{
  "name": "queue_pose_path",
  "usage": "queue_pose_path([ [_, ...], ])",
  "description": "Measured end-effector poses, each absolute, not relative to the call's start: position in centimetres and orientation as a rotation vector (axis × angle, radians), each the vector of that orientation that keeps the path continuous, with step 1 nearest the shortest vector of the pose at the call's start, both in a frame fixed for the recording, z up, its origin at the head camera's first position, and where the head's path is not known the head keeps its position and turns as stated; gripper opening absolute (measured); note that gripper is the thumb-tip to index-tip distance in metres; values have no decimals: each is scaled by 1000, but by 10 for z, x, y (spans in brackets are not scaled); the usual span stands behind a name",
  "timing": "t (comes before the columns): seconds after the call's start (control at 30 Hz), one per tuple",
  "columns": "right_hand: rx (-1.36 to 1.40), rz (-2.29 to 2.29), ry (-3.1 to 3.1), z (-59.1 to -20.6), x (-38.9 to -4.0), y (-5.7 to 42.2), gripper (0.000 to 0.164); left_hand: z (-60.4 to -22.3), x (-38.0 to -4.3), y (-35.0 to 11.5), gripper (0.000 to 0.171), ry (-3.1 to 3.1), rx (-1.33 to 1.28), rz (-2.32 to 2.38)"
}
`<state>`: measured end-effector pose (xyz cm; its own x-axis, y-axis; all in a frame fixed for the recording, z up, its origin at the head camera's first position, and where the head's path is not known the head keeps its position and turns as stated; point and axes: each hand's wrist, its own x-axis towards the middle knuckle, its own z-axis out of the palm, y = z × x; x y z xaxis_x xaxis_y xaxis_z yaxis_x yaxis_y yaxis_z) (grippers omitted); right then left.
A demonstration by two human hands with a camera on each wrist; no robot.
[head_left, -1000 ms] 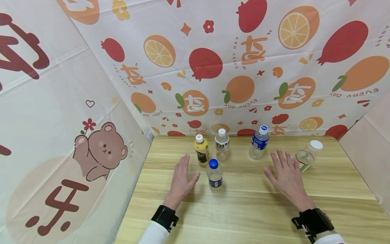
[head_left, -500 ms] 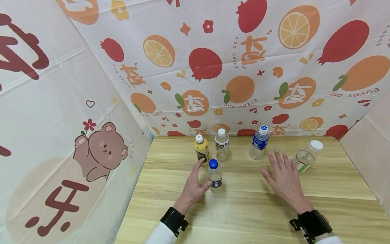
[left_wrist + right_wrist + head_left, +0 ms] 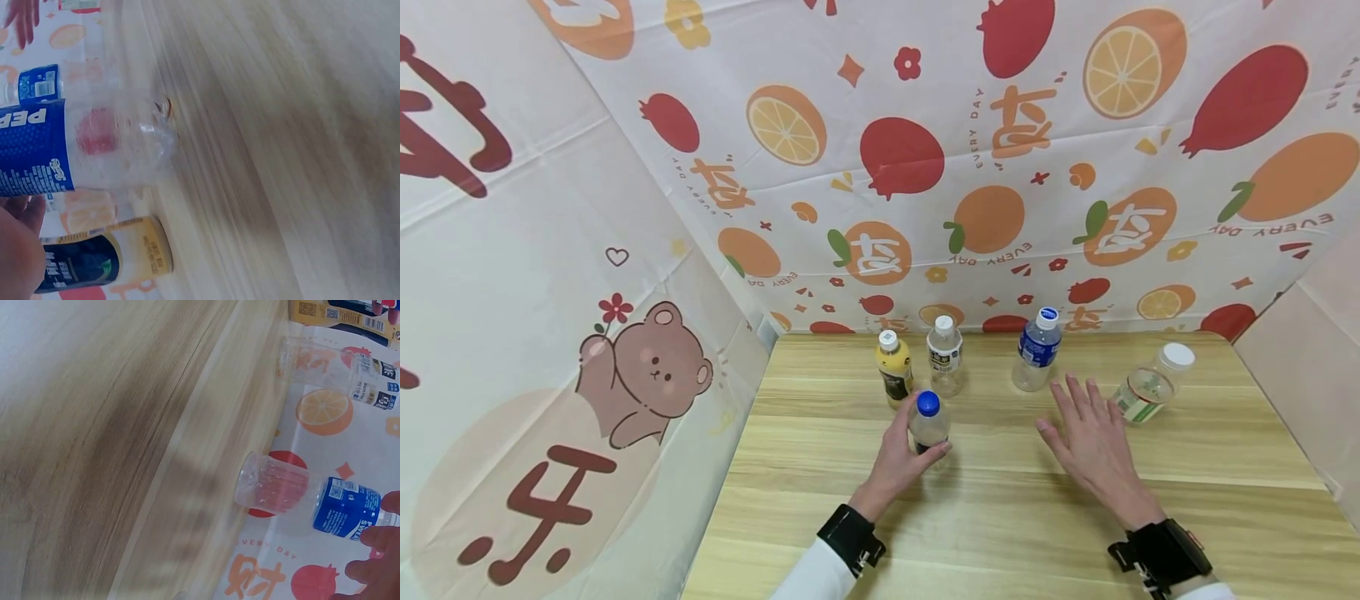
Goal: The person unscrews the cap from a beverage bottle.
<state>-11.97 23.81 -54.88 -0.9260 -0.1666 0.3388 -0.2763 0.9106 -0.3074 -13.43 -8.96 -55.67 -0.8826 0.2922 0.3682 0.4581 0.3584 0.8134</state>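
My left hand (image 3: 895, 460) curls round a clear plastic Pepsi bottle (image 3: 929, 429) with a blue cap, thumb across its front and fingers at its far left side. In the left wrist view the bottle's blue label (image 3: 34, 147) and clear base show, with part of the hand (image 3: 19, 250) below. The bottle stands upright. My right hand (image 3: 1093, 450) holds nothing, palm down over the table with fingers spread. Closest to it are a clear white-capped bottle (image 3: 1144, 393) with a green-and-white label at its right and a blue-labelled bottle (image 3: 1039, 352) beyond its fingertips.
Behind the Pepsi bottle stand a yellow bottle (image 3: 895, 375) with a black label and a clear white-capped bottle (image 3: 945, 379). All are on a wood-grain table (image 3: 1000, 533). A fruit-print cloth (image 3: 820, 200) rises at its back edge, with another cloth (image 3: 550, 333) at the left.
My left hand has moved right from beside the Pepsi bottle and closed round it. The right hand has drifted slightly left and nearer, still spread.
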Motion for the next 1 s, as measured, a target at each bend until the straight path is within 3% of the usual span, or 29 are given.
queue_pose_path([
  [0.6, 405, 684, -2687, -526, -120, 213, 68, -545, -138, -65, 84, -2446, -731, -1137],
  [1.0, 437, 889, -2654, -506, -117, 188, 53, -546, -138, -57, 84, -2500, -739, -908],
])
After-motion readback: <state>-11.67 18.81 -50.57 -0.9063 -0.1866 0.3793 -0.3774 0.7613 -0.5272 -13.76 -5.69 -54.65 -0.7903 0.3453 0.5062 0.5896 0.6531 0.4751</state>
